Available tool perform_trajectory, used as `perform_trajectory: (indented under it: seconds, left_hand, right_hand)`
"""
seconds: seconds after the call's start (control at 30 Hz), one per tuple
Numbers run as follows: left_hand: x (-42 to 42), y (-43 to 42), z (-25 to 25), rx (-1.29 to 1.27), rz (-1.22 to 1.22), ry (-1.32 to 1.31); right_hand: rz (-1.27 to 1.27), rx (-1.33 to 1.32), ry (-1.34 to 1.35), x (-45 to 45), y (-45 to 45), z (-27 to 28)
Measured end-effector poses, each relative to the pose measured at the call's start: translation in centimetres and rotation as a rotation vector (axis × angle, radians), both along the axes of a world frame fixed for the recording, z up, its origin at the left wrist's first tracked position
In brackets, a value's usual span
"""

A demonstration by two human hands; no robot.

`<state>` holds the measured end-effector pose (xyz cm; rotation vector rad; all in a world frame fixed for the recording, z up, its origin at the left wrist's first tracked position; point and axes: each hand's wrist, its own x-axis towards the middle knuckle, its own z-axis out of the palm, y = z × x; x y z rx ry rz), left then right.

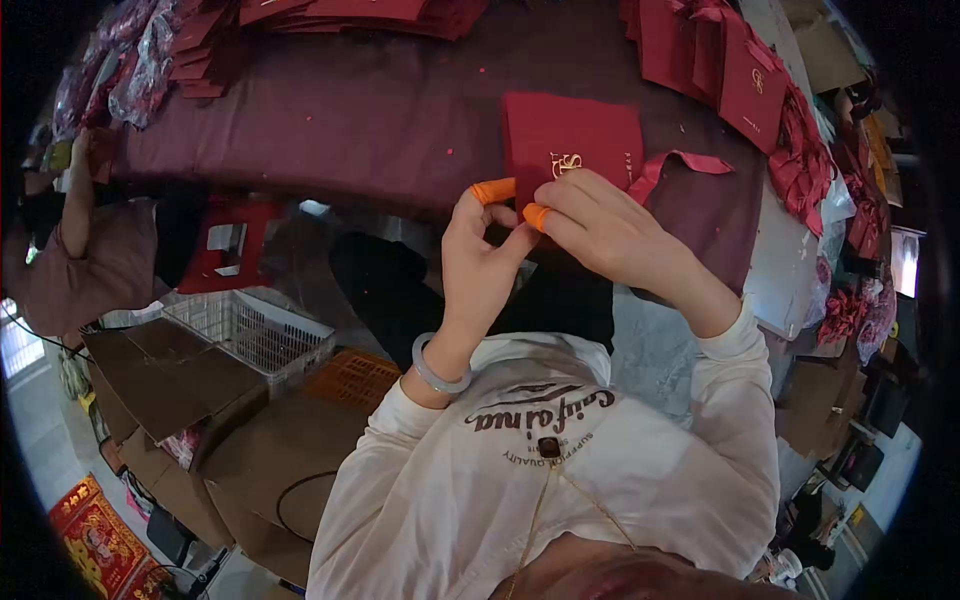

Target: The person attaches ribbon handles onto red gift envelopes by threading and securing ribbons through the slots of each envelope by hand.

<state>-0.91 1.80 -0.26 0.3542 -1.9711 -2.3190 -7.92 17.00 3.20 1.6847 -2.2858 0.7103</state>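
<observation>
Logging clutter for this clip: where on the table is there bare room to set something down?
The widest patch is maroon cloth left of the red bag at the hands, below the far row of bags. A smaller one lies between the ribbon and right forearm. Crowded: upper left, with plastic-wrapped bundles; right, with stacked bags and red bundles.

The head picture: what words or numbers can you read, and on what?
White shirt, upside down: probably "California", creased.
White shirt, smaller: "QUALITY"; other print unclear.
Middle red bag: gold letters, unreadable.
Rightmost red bag: gold letters, too small.
Red-and-gold banner: characters too small.
</observation>
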Motion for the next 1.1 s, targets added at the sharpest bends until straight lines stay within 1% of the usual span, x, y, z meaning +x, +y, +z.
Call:
perform_trajectory:
  seconds: [0.03,0.1,0.13,0.2,0.37,0.43,0.47,0.53,0.57,0.63,0.73,0.77,0.83,0.87,0.9,0.97,1.1]
  left_hand:
    - [0.1,0.0,-0.1,0.009,0.003,0.008]
    - [0.1,0.0,0.1,0.016,0.005,0.018]
    - [0.1,0.0,0.3,-0.010,-0.003,0.014]
    - [0.1,0.0,0.3,-0.037,-0.013,0.009]
    - [0.2,0.0,0.1,-0.068,-0.006,0.029]
    - [0.3,0.1,0.5,-0.067,0.007,0.026]
    - [0.3,0.1,0.6,-0.066,0.019,0.025]
    - [0.2,0.0,0.4,-0.052,0.015,0.017]
    - [0.2,0.0,0.3,-0.036,0.010,0.014]
    - [0.1,0.0,0.2,-0.040,-0.002,0.017]
    - [0.3,-0.1,0.7,-0.031,-0.021,-0.001]
    - [0.4,-0.2,1.0,-0.020,-0.025,-0.023]
    - [0.4,-0.3,1.3,-0.031,-0.034,-0.031]
    - [0.3,-0.4,1.5,-0.038,-0.038,-0.037]
    - [0.3,-0.4,1.5,-0.043,-0.039,-0.034]
    - [0.5,-0.3,1.4,0.022,-0.013,-0.075]
    - [0.6,-0.1,1.7,0.017,-0.004,-0.095]
  right_hand:
    - [-0.001,-0.002,0.002,-0.1,-0.1,-0.3]
    - [-0.056,-0.148,-0.203,-0.3,-0.2,-1.1]
    - [-0.057,-0.151,-0.202,-0.3,-0.2,-0.9]
    - [-0.255,-0.171,-0.640,-0.2,-0.1,-0.3]
    - [-0.178,-0.208,-0.586,-0.6,-0.2,-0.9]
    - [-0.109,-0.147,-0.363,-0.7,-0.2,-1.1]
    - [-0.107,-0.148,-0.363,-0.6,-0.2,-1.1]
    - [-0.085,-0.100,-0.238,-0.4,-0.2,-0.9]
    - [-0.085,-0.102,-0.238,-0.4,-0.2,-0.9]
    - [-0.003,-0.087,-0.178,-0.5,-0.2,-1.0]
    - [0.005,-0.080,-0.149,-0.5,-0.2,-0.9]
    - [0.001,-0.083,-0.148,-0.6,-0.1,-0.8]
    - [-0.102,-0.050,-0.483,-0.9,0.2,0.0]
    - [-0.207,-0.122,-0.722,-0.5,0.2,0.9]
    - [-0.206,-0.127,-0.720,-0.6,0.3,0.6]
    - [-0.186,-0.154,-0.536,-0.9,0.8,-0.5]
    - [-0.159,-0.106,-0.549,-1.0,0.7,-1.0]
